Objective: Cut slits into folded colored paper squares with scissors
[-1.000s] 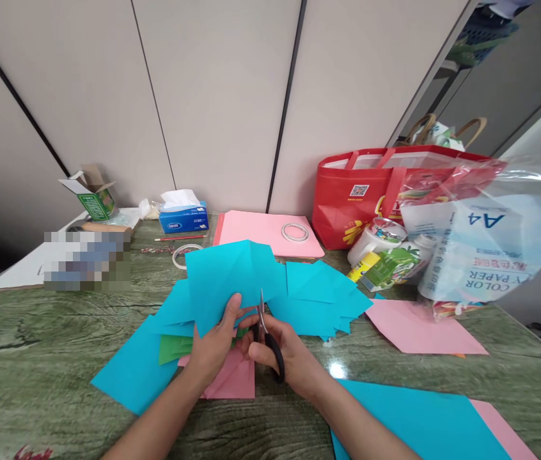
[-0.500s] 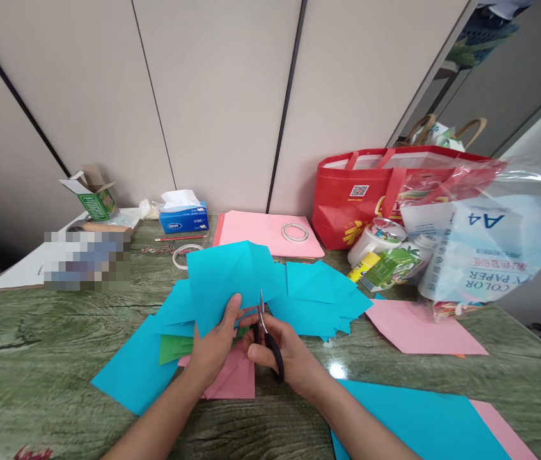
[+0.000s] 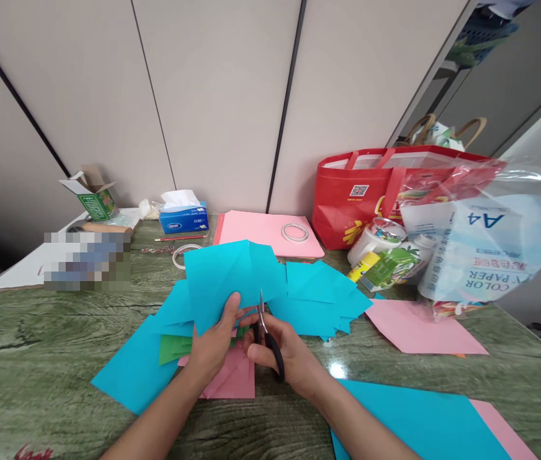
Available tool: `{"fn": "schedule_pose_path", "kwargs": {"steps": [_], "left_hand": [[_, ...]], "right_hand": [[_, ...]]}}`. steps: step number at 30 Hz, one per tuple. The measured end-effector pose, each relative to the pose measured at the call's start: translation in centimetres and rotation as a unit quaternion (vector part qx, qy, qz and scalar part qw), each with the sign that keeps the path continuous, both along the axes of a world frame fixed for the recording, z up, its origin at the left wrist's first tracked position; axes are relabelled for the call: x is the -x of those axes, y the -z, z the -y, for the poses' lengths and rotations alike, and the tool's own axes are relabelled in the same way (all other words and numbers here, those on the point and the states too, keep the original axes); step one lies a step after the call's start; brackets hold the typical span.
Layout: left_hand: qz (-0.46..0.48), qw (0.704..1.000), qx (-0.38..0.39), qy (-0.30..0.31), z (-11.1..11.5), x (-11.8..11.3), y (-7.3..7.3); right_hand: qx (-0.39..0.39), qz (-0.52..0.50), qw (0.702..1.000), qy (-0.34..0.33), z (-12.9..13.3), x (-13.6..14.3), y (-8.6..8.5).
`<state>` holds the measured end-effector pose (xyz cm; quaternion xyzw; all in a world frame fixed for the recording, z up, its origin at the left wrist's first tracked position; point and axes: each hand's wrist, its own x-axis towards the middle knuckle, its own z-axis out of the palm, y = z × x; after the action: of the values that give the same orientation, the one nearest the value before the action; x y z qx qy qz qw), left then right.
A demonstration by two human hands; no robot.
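Observation:
A creased sheet of blue paper is pinched in my left hand, thumb on its face. My right hand grips black-handled scissors, their blades pointing up at the sheet's lower right edge. How far the blades are parted is hard to make out. Under and beside my left hand lie green paper pieces, pink paper pieces and a blue paper sheet. Right of the held sheet, several cut blue paper pieces overlap on the table.
Behind stand a tissue box and a pink paper stack with a tape roll on it. To the right are a red bag, a glue stick and a plastic paper pack. A large blue sheet lies at front right.
The held blue sheet has shifted very slightly to the left in my left hand. My right hand and the scissors stay in nearly the same place.

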<state>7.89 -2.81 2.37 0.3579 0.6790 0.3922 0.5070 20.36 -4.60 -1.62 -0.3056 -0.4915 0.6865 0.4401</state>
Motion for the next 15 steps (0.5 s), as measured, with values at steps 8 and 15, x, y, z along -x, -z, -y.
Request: {"fn": "schedule_pose_path", "kwargs": {"steps": [8, 15], "left_hand": [[0.037, 0.999, -0.019, -0.024, 0.14, -0.51, -0.64], [-0.011, 1.0, -0.006, -0.01, 0.16, -0.37, -0.29]], "right_hand": [[0.002, 0.001, 1.0, -0.009, 0.02, 0.04, -0.3], [-0.006, 0.005, 1.0, -0.012, -0.22, -0.11, 0.25]]}}
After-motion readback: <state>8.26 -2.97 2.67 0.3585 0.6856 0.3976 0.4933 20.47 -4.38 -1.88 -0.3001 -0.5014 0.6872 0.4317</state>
